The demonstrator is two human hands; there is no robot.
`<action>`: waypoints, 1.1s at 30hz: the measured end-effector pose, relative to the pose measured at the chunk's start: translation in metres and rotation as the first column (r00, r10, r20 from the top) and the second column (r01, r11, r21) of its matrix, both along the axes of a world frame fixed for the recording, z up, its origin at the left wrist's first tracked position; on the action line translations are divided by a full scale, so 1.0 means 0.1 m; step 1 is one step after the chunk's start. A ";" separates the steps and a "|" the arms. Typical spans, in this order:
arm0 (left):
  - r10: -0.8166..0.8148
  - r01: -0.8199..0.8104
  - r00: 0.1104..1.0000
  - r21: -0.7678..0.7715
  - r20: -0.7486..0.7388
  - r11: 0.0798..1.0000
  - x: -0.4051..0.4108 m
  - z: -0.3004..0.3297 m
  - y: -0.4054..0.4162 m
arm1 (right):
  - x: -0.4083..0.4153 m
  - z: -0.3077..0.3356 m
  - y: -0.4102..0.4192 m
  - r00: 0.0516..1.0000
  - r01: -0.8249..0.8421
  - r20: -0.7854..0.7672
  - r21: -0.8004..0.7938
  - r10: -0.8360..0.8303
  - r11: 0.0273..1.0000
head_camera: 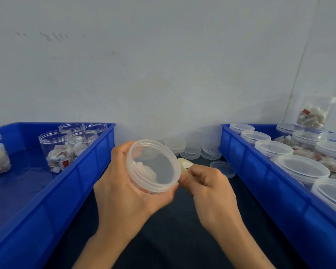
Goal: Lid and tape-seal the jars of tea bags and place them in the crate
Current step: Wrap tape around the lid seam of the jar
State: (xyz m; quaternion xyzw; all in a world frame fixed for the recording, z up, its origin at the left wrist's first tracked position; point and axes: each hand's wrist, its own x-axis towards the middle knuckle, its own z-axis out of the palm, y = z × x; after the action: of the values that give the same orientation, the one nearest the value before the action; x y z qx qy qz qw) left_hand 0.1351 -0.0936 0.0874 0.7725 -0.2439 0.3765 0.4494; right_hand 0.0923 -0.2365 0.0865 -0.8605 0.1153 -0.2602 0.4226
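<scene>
Two hands busy | left hand [124, 183] grips lidded jar [153, 166]; right hand [208, 183] pinches tape roll [185, 166] touching lid rim

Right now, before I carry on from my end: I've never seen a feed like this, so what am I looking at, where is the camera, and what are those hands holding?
There is no machine here: these are a person's two bare hands, filmed by one wide-angle camera worn on the head, looking forward and down.

The left hand grips a clear jar with its lid on, tilted so that the lid faces the camera; tea bags show inside. The right hand pinches a pale tape dispenser right at the lid's edge.

On the dark table stand two blue crates. The left crate holds open jars of tea bags. The right crate holds jars with lids on. Between them, by the wall, lie stacks of spare lids.
</scene>
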 end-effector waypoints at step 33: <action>-0.084 0.094 0.992 0.119 -0.091 0.988 0.12 -0.22 -0.02 | 0.34 -0.47 -0.16 0.997 -0.040 -0.074 -0.379 0.013 0.925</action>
State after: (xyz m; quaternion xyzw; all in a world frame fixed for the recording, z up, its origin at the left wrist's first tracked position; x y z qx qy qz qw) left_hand 0.1471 -0.0957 0.0657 0.8024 -0.2813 0.3070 0.4275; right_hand 0.1263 -0.2521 0.0392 -0.9361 0.0659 -0.2415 0.2470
